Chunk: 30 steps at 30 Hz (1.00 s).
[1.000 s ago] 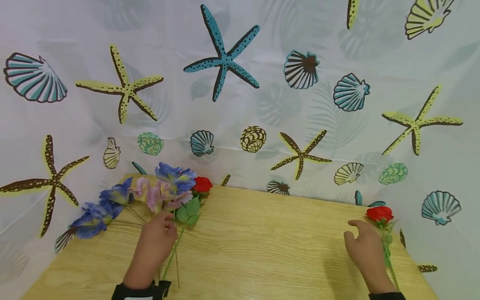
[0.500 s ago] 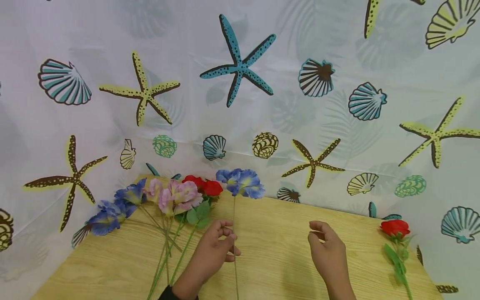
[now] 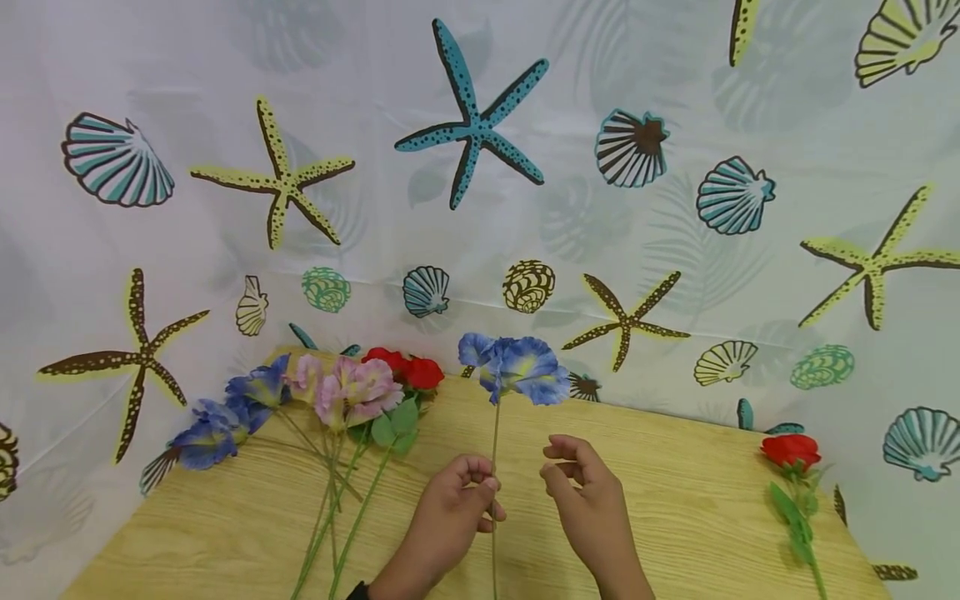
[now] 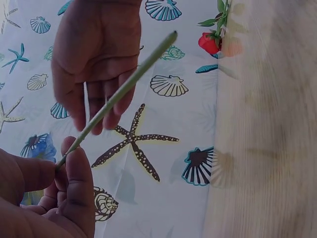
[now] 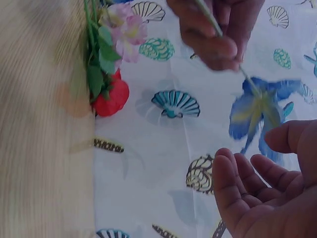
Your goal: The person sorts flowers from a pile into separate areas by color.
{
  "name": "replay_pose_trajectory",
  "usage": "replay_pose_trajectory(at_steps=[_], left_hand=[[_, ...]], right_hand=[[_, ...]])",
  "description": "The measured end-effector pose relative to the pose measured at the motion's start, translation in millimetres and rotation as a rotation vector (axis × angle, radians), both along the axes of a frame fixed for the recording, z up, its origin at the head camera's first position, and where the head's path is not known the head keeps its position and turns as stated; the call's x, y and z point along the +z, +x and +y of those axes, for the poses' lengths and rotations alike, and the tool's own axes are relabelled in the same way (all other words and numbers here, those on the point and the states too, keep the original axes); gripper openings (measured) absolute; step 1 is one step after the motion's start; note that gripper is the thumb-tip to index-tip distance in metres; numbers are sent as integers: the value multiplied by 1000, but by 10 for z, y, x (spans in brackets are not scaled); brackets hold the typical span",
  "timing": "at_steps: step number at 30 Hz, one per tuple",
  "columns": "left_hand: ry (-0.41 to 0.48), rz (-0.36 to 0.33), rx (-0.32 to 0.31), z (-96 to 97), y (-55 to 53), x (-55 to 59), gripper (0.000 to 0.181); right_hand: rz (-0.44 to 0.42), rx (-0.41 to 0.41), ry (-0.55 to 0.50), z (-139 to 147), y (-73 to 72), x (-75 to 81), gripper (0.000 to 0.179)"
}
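Observation:
A blue artificial flower [image 3: 525, 371] with a yellow centre stands upright over the middle of the table. My left hand [image 3: 450, 517] pinches its thin green stem [image 4: 131, 82] between thumb and fingers; in the left wrist view the cut end of the stem points up and away. Just right of the stem, my right hand [image 3: 592, 508] is held with its fingers loosely bent and nothing in them, apart from the flower. In the right wrist view the blue bloom [image 5: 257, 111] hangs just beyond the right fingertips.
At the left lie pink flowers [image 3: 356, 392], blue flowers [image 3: 213, 429] and red roses [image 3: 423, 373], stems toward me. A single red rose [image 3: 791, 452] lies at the table's right edge. Behind the wooden table [image 3: 697, 483] hangs a shell-and-starfish cloth [image 3: 480, 233].
My left hand has lifted the blue flower out of the left bunch and brought it rightward to the middle. My right hand has moved left from beside the single rose toward the stem.

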<state>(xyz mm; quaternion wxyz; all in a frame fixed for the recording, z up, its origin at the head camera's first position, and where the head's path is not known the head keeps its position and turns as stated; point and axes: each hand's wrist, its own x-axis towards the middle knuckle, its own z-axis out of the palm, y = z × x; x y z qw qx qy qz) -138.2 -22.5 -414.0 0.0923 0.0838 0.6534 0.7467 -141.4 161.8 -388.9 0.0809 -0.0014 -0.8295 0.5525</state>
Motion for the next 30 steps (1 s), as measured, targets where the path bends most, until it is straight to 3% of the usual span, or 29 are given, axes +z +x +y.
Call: replay_pose_trajectory(at_steps=[4, 16, 27, 30], left_hand=[[17, 9, -32, 43, 21, -24, 15], [-5, 13, -105, 125, 77, -54, 14], [-5, 15, -71, 196, 88, -116, 15], [-41, 21, -48, 187, 78, -107, 20]], right_hand=[[31, 46, -23, -153, 15, 53, 31], [79, 51, -47, -279, 72, 94, 25], [109, 19, -59, -240, 78, 40, 28], [125, 11, -46, -226, 70, 27, 27]])
